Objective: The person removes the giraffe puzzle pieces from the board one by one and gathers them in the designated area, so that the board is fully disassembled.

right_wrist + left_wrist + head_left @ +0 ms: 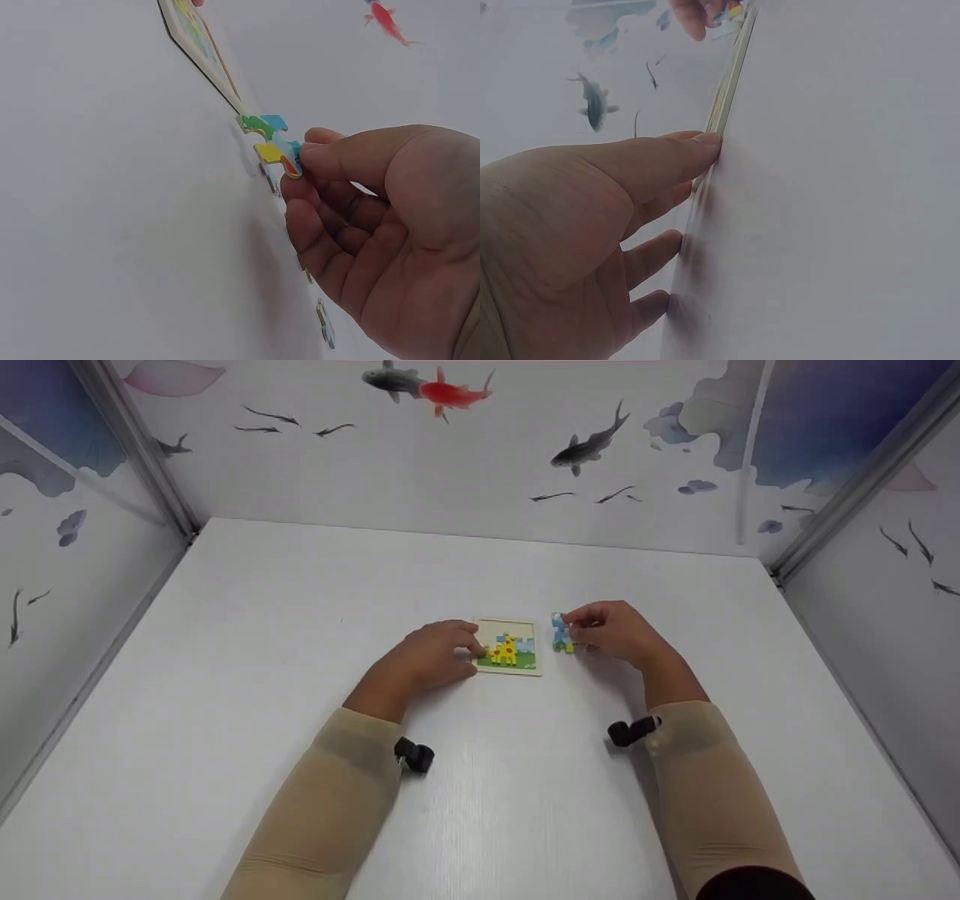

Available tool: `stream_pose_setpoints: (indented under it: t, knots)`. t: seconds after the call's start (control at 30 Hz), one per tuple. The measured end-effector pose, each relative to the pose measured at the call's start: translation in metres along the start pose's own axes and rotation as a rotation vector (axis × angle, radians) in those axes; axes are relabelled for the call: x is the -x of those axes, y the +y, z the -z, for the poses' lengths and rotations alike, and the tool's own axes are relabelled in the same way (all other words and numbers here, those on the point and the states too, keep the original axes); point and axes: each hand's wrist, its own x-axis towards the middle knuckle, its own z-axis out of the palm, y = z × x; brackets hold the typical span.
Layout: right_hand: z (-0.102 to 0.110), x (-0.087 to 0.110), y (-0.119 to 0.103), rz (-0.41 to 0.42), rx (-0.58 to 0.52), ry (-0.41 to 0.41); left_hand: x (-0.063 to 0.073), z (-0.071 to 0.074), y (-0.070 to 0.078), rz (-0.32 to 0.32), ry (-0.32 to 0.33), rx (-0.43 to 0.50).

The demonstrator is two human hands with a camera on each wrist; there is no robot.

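Note:
A square wooden puzzle board (538, 649) lies on the white table, partly filled with a yellow giraffe on green grass; bare wood shows along its top. My left hand (435, 655) holds the board at its left side, thumb by the near corner and fingers along the edge. In the left wrist view the thumb (709, 141) touches the board's rim (739, 64). To the right of the board, my right hand (615, 631) pinches a jigsaw piece (268, 152) coloured blue, green, yellow and red between thumb and fingers. The piece is tilted up, apart from the board.
Beneath the right hand, in the right wrist view, more loose puzzle pieces (325, 324) lie on the table (480, 810), partly hidden by the fingers. Fish-patterned walls (480, 472) enclose the table at the back and both sides. Small black cameras (415, 755) sit on both sleeves.

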Motion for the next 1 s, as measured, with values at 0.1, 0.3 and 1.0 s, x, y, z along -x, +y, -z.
stream_pose_setpoints:
  t: [0.1, 0.3, 1.0]
  knots:
    - [-0.001, 0.000, 0.001, -0.005, 0.017, 0.001, -0.001, 0.001, 0.000, -0.007, -0.003, -0.005]
    - [-0.001, -0.001, 0.003, -0.012, 0.064, 0.002, -0.002, 0.002, 0.001, -0.006, -0.012, -0.011]
    - [-0.008, 0.000, -0.010, -0.035, 0.073, -0.011, 0.002, 0.001, 0.004, 0.030, -0.001, 0.018]
